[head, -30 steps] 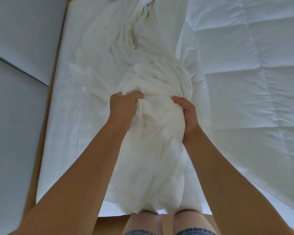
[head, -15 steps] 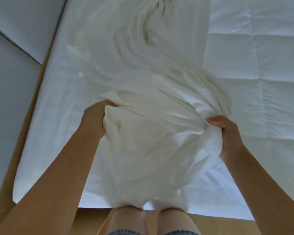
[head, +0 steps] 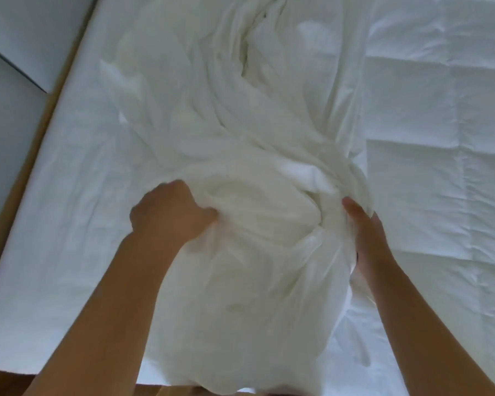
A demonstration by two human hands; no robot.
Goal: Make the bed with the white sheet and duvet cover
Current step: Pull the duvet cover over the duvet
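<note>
A crumpled white duvet cover (head: 249, 267) lies in a long bunch down the middle of the bed, over the flat white sheet (head: 69, 230). My left hand (head: 169, 215) grips a fold on the left side of the bunch, fingers curled into the cloth. On the right side my right hand (head: 365, 235) holds the bunch. Its thumb shows and its fingers are buried in the fabric. The near end of the cover hangs over the foot edge of the bed.
A quilted white duvet (head: 440, 144) covers the right half of the bed. A wooden bed frame edge (head: 37, 138) runs along the left, with grey surfaces (head: 9, 132) beyond it. A strip of wood shows at the bottom edge.
The bunch, held up and spread wide half a second ago, is now lower on the bed and narrower. Both hands have moved inward with it, still holding the cloth.
</note>
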